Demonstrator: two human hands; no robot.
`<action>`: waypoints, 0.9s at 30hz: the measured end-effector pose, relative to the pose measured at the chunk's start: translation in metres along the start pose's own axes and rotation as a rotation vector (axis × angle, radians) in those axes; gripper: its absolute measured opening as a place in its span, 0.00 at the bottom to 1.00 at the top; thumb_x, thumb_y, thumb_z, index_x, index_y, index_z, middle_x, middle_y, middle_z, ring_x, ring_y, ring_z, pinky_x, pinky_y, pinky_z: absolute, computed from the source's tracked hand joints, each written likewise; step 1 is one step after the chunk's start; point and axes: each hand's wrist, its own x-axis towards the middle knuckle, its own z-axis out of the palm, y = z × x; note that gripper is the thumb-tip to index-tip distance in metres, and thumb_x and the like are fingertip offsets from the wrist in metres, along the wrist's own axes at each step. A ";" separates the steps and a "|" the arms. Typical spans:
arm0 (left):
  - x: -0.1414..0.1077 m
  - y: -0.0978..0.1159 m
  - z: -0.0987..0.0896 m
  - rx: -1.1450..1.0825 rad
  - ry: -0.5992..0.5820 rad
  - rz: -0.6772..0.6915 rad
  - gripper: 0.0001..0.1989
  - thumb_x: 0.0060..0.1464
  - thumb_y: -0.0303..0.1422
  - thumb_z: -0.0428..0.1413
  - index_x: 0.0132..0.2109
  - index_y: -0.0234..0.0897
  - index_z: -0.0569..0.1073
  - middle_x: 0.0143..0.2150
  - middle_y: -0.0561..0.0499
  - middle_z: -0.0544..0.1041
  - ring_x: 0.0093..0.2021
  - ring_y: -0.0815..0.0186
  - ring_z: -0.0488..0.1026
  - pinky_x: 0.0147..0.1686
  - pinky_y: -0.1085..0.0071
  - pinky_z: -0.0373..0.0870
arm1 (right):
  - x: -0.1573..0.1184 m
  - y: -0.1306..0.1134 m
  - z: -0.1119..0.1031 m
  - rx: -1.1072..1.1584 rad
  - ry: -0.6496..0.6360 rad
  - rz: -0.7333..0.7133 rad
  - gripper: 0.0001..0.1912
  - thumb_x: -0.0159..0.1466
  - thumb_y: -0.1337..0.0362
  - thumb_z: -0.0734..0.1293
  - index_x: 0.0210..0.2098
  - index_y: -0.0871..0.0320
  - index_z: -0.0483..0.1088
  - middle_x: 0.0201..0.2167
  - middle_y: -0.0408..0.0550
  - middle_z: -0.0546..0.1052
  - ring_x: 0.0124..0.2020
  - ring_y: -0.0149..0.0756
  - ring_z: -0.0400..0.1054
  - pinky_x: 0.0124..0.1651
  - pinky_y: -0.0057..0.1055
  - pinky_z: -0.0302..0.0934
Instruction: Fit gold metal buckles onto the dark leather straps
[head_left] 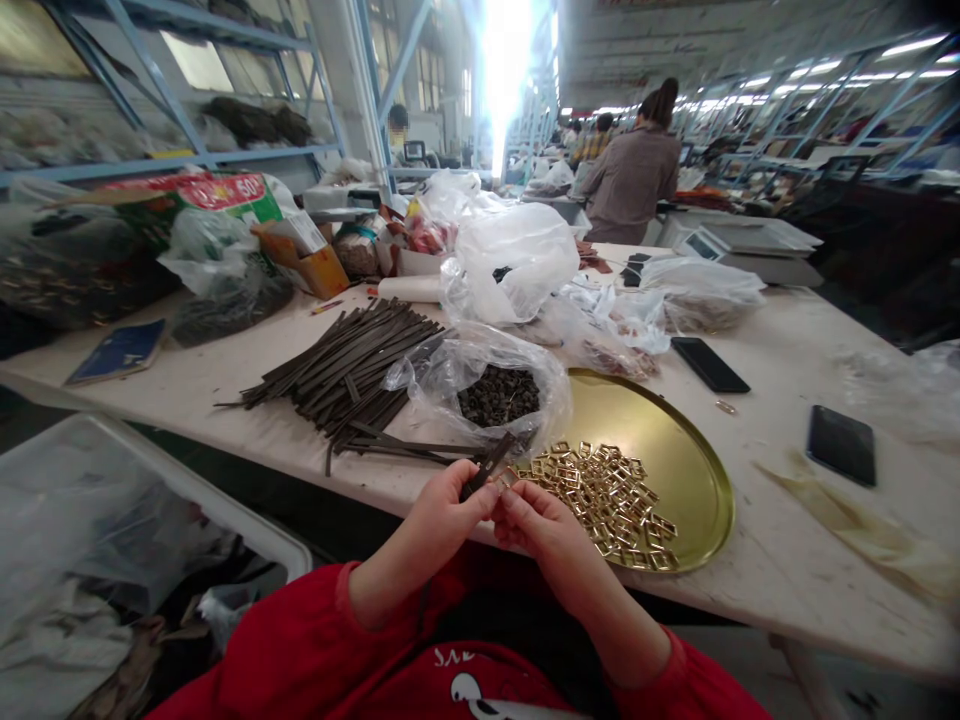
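My left hand (442, 515) is closed on a dark leather strap (493, 458), its end sticking up past the thumb. My right hand (544, 525) meets it at the fingertips, pinching a small gold buckle (508, 477) against the strap. How far the strap runs through the buckle is hidden by the fingers. To the right, a round gold tray (686, 470) bears a heap of gold buckles (600, 500). Just beyond my hands lies an open clear plastic bag (427, 375) of small dark pieces (499, 395). A pile of dark straps (352, 360) spreads to its left.
Two dark phones (710, 364) (841, 444) lie on the table (780, 540) at the right. Plastic bags (517, 260) crowd the back, near a scale (739, 245). A blue notebook (120, 350) lies left, above a white bin (277, 545). A person (634, 175) stands beyond.
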 end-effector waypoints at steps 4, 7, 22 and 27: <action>0.001 -0.002 0.000 0.054 0.020 0.014 0.10 0.50 0.38 0.52 0.28 0.36 0.64 0.24 0.57 0.66 0.26 0.71 0.62 0.29 0.76 0.60 | 0.004 -0.002 -0.001 0.220 -0.002 0.104 0.11 0.49 0.62 0.73 0.30 0.60 0.71 0.24 0.39 0.72 0.22 0.21 0.63 0.25 0.19 0.58; 0.002 -0.003 0.000 0.049 0.018 0.023 0.09 0.51 0.37 0.51 0.30 0.36 0.64 0.26 0.57 0.66 0.27 0.71 0.61 0.29 0.76 0.60 | 0.006 -0.003 -0.004 0.313 0.006 0.154 0.12 0.49 0.64 0.73 0.32 0.58 0.72 0.27 0.41 0.74 0.24 0.22 0.66 0.28 0.20 0.60; 0.010 -0.008 -0.003 -0.035 -0.045 -0.075 0.11 0.50 0.38 0.52 0.29 0.34 0.64 0.24 0.58 0.61 0.25 0.74 0.57 0.25 0.77 0.55 | 0.016 0.006 -0.010 0.077 0.171 -0.090 0.12 0.48 0.62 0.73 0.33 0.56 0.72 0.28 0.41 0.75 0.26 0.26 0.65 0.33 0.27 0.61; 0.008 -0.002 -0.004 -0.272 -0.129 -0.292 0.13 0.48 0.40 0.54 0.31 0.35 0.64 0.20 0.61 0.57 0.18 0.78 0.50 0.17 0.78 0.45 | 0.014 0.006 -0.010 0.072 0.126 -0.104 0.11 0.50 0.63 0.72 0.34 0.55 0.72 0.28 0.40 0.74 0.25 0.24 0.63 0.32 0.26 0.59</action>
